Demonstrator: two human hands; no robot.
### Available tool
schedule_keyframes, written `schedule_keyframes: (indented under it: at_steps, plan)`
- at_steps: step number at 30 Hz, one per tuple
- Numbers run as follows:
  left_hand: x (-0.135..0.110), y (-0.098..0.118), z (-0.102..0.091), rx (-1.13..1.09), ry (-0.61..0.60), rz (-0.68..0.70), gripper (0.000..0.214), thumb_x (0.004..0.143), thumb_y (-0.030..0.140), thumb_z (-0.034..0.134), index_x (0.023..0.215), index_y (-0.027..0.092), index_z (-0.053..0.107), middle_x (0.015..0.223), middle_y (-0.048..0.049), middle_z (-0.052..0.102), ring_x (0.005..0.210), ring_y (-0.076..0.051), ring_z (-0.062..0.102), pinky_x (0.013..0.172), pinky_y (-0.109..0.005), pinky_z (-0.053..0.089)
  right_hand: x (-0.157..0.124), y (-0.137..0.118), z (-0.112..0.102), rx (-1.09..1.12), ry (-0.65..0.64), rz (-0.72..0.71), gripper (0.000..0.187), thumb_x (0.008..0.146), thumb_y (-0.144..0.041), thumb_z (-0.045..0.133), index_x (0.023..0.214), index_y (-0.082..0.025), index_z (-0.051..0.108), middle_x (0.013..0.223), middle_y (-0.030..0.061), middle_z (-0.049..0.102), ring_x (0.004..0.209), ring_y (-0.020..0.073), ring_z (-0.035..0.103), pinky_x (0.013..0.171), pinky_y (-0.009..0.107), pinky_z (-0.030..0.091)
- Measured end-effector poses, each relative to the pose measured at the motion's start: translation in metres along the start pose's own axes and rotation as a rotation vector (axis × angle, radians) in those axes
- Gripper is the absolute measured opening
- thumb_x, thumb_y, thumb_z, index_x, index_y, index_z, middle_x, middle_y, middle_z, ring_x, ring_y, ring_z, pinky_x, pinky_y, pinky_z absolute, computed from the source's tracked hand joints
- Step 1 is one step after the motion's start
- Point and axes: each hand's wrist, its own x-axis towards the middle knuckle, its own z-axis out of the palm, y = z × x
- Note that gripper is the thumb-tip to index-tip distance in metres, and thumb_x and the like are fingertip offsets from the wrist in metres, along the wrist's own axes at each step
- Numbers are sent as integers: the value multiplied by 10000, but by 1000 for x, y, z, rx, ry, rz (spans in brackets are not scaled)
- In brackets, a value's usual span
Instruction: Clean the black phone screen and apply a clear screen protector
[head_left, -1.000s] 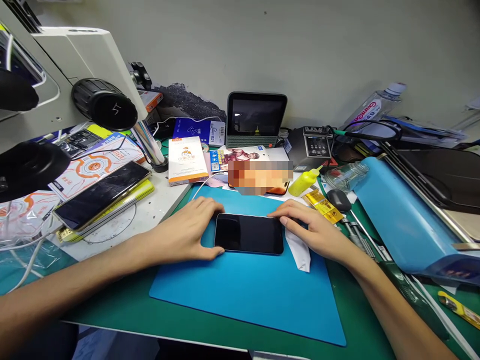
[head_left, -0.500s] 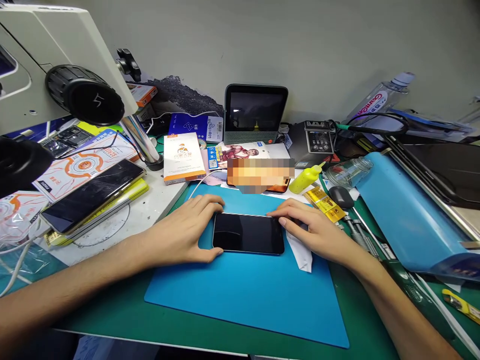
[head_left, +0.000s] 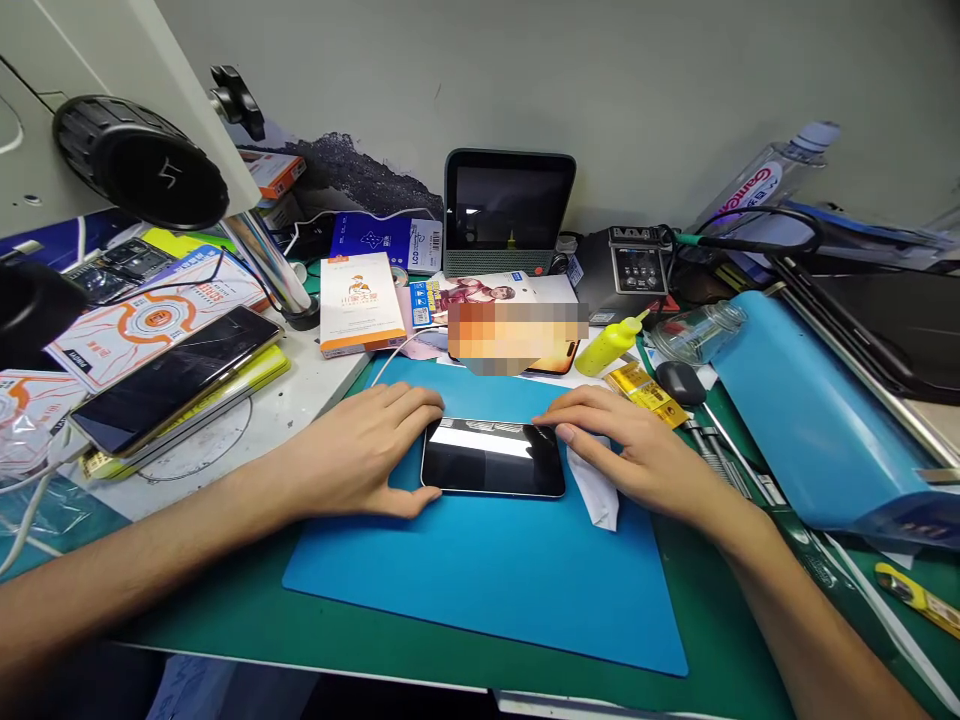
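A black-screened smartphone [head_left: 491, 470] lies sideways on the blue mat [head_left: 480, 580], with a bright band reflected across its glass. Its left end sits between the thumb and fingers of my left hand [head_left: 367, 445], thumb at the near corner and fingertips at the far one. At the phone's far right corner, the closed fingers of my right hand [head_left: 630, 445] hold the edge, index fingertip along the top and thumb by the side. Partly under that hand is a folded white wipe [head_left: 596, 490]; whether the palm touches it is hidden.
Behind the mat lie another phone [head_left: 517, 345], a yellow squeeze bottle [head_left: 611, 345] and a white box [head_left: 364, 300]. A microscope [head_left: 142, 160] overhangs the left, above a dark phone [head_left: 180, 380]. Screwdrivers, a glass jar [head_left: 697, 335] and a blue machine [head_left: 817, 420] crowd the right.
The camera view has shifted slightly. A bright reflection now crosses the phone's screen and its near edge looks lighter. Both hands keep nearly the same places on the phone.
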Motion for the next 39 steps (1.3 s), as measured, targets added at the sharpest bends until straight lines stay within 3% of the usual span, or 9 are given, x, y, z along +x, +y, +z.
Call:
schedule_keyframes:
  at_steps: [10,28,31,36,39]
  plan:
    - [0,0,1,30,0,8,584,933,548,660,1289,95,565,1344,-171,656,1180,-344,652,992,-487,549,-4,-7,0,-23,17,-173,299,1022,-224,554,1000,-315,838,1174,58,702,1105,224,660,942,382,523]
    - [0,-2,3,34,3,1,556,936,554,647,1284,128,569,1345,-170,655,1179,-353,656,977,-484,539,1,-5,17,-36,-2,-153,305,1049,-268,537,1152,-356,811,1354,64,662,1286,267,598,1078,470,513]
    - [-1,-2,3,40,4,4,548,938,552,644,1277,127,570,1342,-168,656,1175,-349,653,975,-479,538,5,-9,21,-14,-19,-153,308,1062,-279,528,1198,-354,794,1411,62,639,1348,265,566,1160,499,458]
    - [-2,-1,3,51,4,11,556,944,558,634,1263,106,578,1344,-173,651,1172,-350,649,979,-487,540,11,-16,30,0,-57,-173,328,1079,-297,516,1311,-360,738,1564,45,549,1480,267,471,1302,603,237]
    - [-1,-1,2,52,5,15,548,949,549,629,1257,99,583,1338,-181,653,1172,-353,650,982,-494,541,13,-16,30,-5,-79,-167,348,1078,-302,517,1357,-388,708,1596,27,530,1503,269,451,1306,631,213]
